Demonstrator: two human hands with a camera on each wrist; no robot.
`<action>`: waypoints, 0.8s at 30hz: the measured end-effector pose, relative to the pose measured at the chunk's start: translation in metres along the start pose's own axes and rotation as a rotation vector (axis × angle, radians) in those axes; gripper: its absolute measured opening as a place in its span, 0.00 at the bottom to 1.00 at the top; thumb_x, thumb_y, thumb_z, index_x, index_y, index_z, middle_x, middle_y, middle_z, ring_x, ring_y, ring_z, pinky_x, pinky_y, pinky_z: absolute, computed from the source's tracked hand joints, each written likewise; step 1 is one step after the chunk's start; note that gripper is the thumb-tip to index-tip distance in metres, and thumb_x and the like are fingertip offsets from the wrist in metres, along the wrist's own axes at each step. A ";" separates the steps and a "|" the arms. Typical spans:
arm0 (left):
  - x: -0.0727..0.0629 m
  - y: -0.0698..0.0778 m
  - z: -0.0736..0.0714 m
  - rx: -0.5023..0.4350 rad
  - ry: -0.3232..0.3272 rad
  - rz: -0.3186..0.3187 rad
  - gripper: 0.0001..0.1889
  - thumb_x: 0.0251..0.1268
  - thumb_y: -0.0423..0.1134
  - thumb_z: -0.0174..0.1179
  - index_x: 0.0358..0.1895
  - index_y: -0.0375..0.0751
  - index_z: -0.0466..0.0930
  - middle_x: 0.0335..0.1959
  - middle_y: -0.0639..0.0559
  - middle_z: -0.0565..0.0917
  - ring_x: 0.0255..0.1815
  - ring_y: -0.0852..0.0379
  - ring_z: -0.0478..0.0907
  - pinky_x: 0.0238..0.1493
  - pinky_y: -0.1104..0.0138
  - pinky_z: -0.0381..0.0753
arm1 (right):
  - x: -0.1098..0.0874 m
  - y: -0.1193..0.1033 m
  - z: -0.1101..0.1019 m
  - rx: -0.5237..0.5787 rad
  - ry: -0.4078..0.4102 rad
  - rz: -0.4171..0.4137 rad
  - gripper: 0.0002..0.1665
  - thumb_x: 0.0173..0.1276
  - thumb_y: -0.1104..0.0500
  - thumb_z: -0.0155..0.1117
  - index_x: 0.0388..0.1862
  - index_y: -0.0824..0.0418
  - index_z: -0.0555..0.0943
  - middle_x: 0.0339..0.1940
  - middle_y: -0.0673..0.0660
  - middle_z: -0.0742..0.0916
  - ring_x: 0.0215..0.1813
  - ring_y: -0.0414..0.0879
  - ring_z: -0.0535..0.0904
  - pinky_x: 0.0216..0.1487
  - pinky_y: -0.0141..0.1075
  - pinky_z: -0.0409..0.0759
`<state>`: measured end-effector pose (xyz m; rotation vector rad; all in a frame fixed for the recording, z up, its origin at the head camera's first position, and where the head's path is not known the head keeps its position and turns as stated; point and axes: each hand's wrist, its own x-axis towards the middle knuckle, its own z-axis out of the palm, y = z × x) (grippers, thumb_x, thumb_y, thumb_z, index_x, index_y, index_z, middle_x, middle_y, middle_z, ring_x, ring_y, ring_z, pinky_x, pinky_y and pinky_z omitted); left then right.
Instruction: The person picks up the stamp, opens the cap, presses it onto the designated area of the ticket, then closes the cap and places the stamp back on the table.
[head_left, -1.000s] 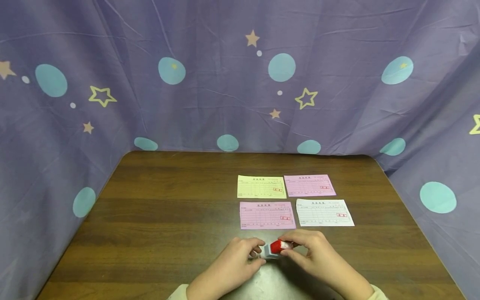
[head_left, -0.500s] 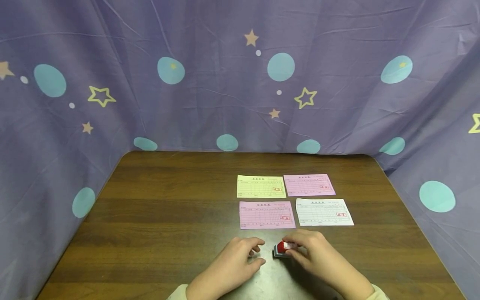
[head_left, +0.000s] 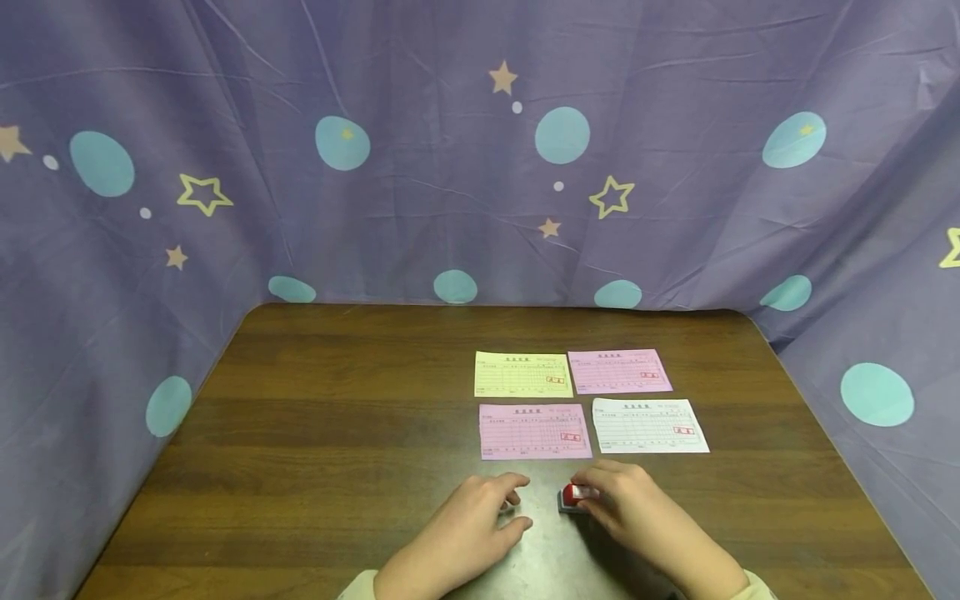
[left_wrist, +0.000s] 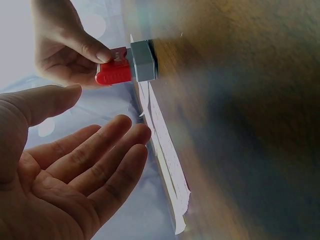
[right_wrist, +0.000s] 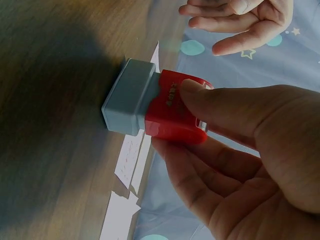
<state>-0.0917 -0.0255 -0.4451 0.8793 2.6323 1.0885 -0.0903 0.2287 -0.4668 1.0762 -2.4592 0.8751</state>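
While the head view looked down, the right hand (head_left: 626, 500) pinched a small stamp (head_left: 573, 497) standing on the worktop (head_left: 337, 417) just short of four paper slips (head_left: 534, 431); the left hand (head_left: 468, 525) rested beside it, fingers relaxed, holding nothing.

From the left wrist, the left hand (left_wrist: 75, 165) lay palm open, apart from the stamp (left_wrist: 127, 67), whose grey base met the wood.

From the right wrist, thumb and fingers (right_wrist: 210, 100) clamped the red top of the stamp (right_wrist: 150, 105). It looked like light, rigid plastic, smooth and perhaps slippery, best gripped across the red top's sides.
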 end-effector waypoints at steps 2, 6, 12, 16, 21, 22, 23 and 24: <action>0.000 0.000 0.000 0.004 -0.001 0.000 0.18 0.61 0.37 0.71 0.53 0.34 0.84 0.37 0.52 0.87 0.40 0.60 0.83 0.45 0.64 0.82 | 0.000 0.000 0.000 -0.004 -0.008 0.010 0.19 0.46 0.74 0.80 0.37 0.64 0.85 0.34 0.51 0.87 0.35 0.41 0.84 0.38 0.29 0.83; -0.001 0.000 0.000 0.025 0.000 0.005 0.17 0.62 0.38 0.71 0.52 0.35 0.85 0.39 0.51 0.88 0.42 0.60 0.83 0.45 0.64 0.82 | 0.000 -0.002 -0.001 -0.025 -0.027 0.027 0.19 0.46 0.74 0.80 0.38 0.64 0.86 0.33 0.51 0.87 0.35 0.41 0.84 0.38 0.31 0.83; -0.003 -0.001 -0.001 0.060 0.014 0.009 0.15 0.64 0.38 0.69 0.51 0.35 0.85 0.43 0.48 0.88 0.43 0.59 0.83 0.45 0.62 0.82 | -0.001 -0.003 -0.003 -0.060 -0.062 0.052 0.18 0.49 0.70 0.82 0.39 0.65 0.86 0.35 0.52 0.88 0.36 0.42 0.84 0.37 0.35 0.84; -0.002 -0.002 -0.001 0.069 0.024 0.004 0.15 0.64 0.38 0.69 0.51 0.34 0.85 0.43 0.46 0.88 0.44 0.58 0.84 0.45 0.62 0.83 | -0.001 -0.004 -0.005 -0.066 -0.111 0.110 0.20 0.53 0.64 0.82 0.44 0.68 0.86 0.39 0.54 0.88 0.40 0.44 0.84 0.41 0.38 0.85; -0.002 -0.004 -0.003 0.097 0.021 -0.012 0.16 0.64 0.38 0.70 0.51 0.34 0.85 0.45 0.45 0.88 0.45 0.58 0.84 0.46 0.61 0.83 | 0.001 -0.006 -0.009 -0.075 -0.107 0.166 0.21 0.60 0.57 0.79 0.48 0.66 0.86 0.44 0.53 0.88 0.46 0.45 0.85 0.46 0.43 0.85; -0.002 -0.004 -0.003 0.099 0.022 -0.015 0.16 0.64 0.38 0.70 0.51 0.34 0.85 0.45 0.45 0.88 0.45 0.57 0.84 0.46 0.61 0.83 | 0.001 -0.007 -0.009 -0.080 -0.092 0.172 0.20 0.61 0.56 0.78 0.48 0.65 0.86 0.44 0.53 0.88 0.47 0.45 0.84 0.47 0.43 0.84; -0.002 -0.005 -0.004 0.102 0.026 -0.018 0.16 0.64 0.39 0.70 0.51 0.34 0.85 0.45 0.45 0.88 0.45 0.57 0.84 0.46 0.61 0.83 | 0.002 -0.007 -0.010 -0.082 -0.075 0.181 0.19 0.63 0.55 0.78 0.49 0.64 0.86 0.44 0.51 0.88 0.48 0.45 0.84 0.48 0.44 0.84; -0.002 -0.005 -0.004 0.103 0.028 -0.022 0.16 0.64 0.39 0.70 0.51 0.33 0.85 0.45 0.45 0.88 0.45 0.56 0.84 0.46 0.60 0.84 | 0.003 -0.008 -0.012 -0.078 -0.060 0.191 0.18 0.64 0.54 0.77 0.49 0.63 0.86 0.45 0.50 0.88 0.48 0.44 0.84 0.48 0.44 0.84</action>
